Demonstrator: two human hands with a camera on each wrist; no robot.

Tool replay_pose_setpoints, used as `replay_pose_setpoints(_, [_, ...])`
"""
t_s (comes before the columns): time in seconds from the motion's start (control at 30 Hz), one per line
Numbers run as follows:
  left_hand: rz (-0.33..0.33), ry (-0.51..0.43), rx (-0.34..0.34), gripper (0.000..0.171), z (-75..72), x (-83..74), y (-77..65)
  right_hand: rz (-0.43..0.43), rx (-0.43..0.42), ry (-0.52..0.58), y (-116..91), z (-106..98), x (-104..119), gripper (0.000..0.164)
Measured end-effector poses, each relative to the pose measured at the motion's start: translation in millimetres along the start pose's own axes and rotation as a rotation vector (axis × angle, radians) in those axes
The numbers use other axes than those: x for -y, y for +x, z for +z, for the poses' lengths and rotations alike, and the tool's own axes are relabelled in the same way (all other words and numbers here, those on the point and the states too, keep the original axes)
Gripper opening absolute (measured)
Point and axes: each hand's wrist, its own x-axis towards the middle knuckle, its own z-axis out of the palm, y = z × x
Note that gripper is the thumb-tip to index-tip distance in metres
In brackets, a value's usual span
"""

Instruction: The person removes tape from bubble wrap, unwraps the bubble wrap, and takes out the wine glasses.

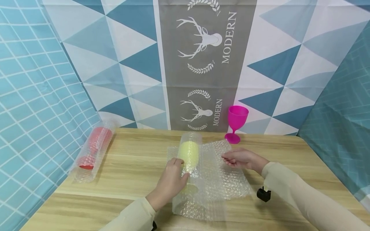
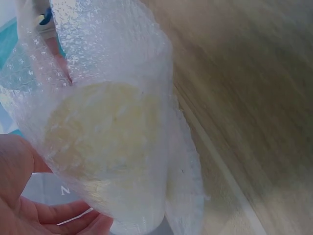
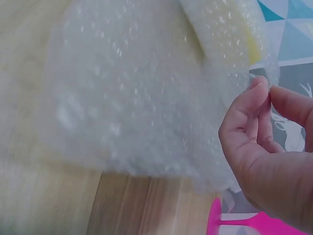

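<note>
At the middle of the wooden table (image 1: 124, 173), the head view showed a yellow goblet (image 1: 189, 152) lying on its side, rolled in clear bubble wrap (image 1: 232, 184). A loose part of the wrap spread flat to its right. The left hand (image 1: 170, 183) rested on the rolled part, with its fingers and thumb over the goblet's left side. The right hand (image 1: 241, 158) was above the loose flap, its fingertips drawn together. To the left lay a red goblet (image 1: 95, 141), also covered in bubble wrap. Upright near the rear edge stood a magenta goblet (image 1: 238, 117), in front of the patterned cloth backdrop (image 1: 138, 70), whose grey panel carried deer heads and the word MODERN.

From the left wrist, the yellow bowl showed hazily through the layers. The left hand's fingers were bent and its thumb stood apart from them, a gap between, alongside the wrap; whether they gripped it could not be determined.

From the right wrist, the thumb and finger of the right hand met at the tips in front of the wrap. Whether any film lay between them could not be told. The flap was blurred.
</note>
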Motion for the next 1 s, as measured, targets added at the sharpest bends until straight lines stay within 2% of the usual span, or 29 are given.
replay_pose_setpoints(0.23, [-0.022,-0.011,0.013,0.04,0.5,2.2,3.3,-0.018,0.032,0.006,-1,6,7,0.024])
replay_pose_setpoints(0.43, [-0.022,-0.019,0.02,0.04,1.1,3.0,4.0,-0.001,0.034,0.044,-4,9,11,0.022])
replay_pose_setpoints(0.6, [-0.024,-0.02,0.022,0.04,1.5,4.1,3.7,-0.013,0.03,0.029,-5,10,10,0.024])
replay_pose_setpoints(0.83, [-0.03,-0.029,0.022,0.04,1.6,4.6,3.2,-0.05,0.003,-0.107,-6,16,13,0.02])
replay_pose_setpoints(1.0, [-0.023,-0.029,0.02,0.04,1.2,4.1,2.8,-0.082,-0.11,-0.312,-7,31,31,0.016])
